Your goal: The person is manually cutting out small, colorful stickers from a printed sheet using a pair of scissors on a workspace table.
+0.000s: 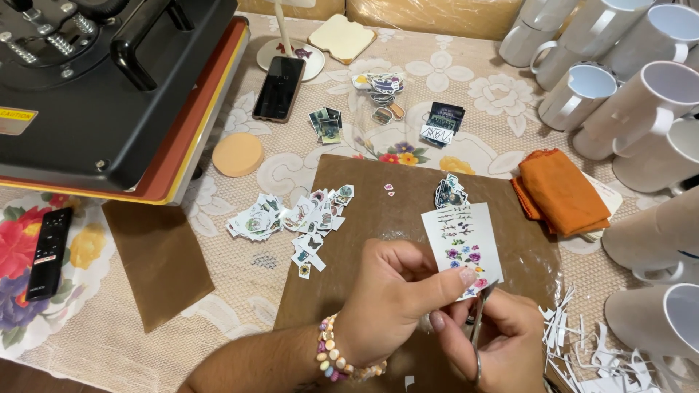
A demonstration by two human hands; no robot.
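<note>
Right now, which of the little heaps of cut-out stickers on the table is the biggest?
The spread-out heap left of the brown sheet, near the hands; the other piles, farther up the table, are small and tight.

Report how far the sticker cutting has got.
Done: a pile of cut-out stickers lies on the table, paper trimmings at the right. In hand: the left hand holds a flower sheet; the right hand works scissors at its lower edge. Left: most of that sheet is uncut.
</note>
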